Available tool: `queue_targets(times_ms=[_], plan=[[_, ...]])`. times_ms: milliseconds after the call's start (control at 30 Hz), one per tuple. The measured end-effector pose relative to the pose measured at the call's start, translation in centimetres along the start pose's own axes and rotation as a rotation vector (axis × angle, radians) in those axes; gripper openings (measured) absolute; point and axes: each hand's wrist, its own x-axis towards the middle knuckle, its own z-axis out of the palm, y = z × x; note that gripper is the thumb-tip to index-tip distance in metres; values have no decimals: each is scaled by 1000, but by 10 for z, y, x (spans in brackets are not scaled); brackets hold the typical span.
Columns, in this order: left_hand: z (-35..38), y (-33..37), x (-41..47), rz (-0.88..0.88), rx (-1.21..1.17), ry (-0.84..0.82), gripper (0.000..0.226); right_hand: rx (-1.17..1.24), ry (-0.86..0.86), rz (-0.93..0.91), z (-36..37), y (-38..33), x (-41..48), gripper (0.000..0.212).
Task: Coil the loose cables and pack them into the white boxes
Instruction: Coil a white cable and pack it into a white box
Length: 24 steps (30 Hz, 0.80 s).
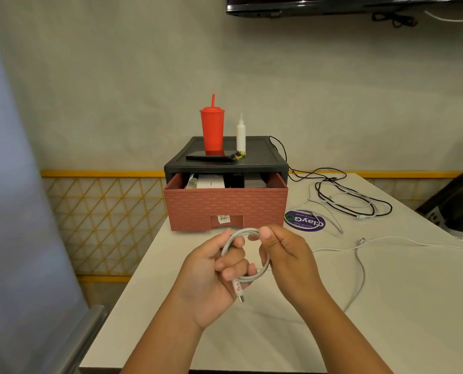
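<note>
One coiled cable (242, 234) between left hand (211, 273) and right hand (287, 255).

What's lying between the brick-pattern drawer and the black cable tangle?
In the head view, a purple ClayGo sticker on the table, with a loose white cable crossing that stretch.

Table (386, 319) bears drawer unit (225, 209), purple sticker (304, 222), black cable (317, 188), white cable (363, 273).

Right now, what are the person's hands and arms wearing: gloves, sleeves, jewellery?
Nothing visible. The left hand and right hand are ungloved, with no rings showing. The left forearm and right forearm are uncovered to the frame's bottom edge: no sleeve, watch or wristband. Nails look short, unpainted.
</note>
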Motion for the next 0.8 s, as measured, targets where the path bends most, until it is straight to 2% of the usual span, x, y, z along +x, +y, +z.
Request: queue_targets(times_ms=[100,233,300,433,500,600,733,800], plan=[[-6,1,2,48,-167,-44,33,-33,-55,62,-6,5,-1,34],[-11,6,3,165,-229,-56,45,-408,-212,73,-16,10,-6,22],[-12,6,4,230,-215,-65,43,-595,-276,26,-20,11,-9,22],[-15,6,8,319,-168,-140,24,-781,-429,-43,-19,4,-14,17],[-16,3,12,380,-57,-99,19,-829,-504,-47,-16,2,-16,16],[-19,-3,15,459,218,9,32,-835,-536,-114,-13,0,-17,18],[-25,-13,17,515,800,59,23,-824,-414,-307,-14,4,-10,26],[-27,-18,18,537,1006,26,26,-811,-356,-434,-15,12,-3,20]])
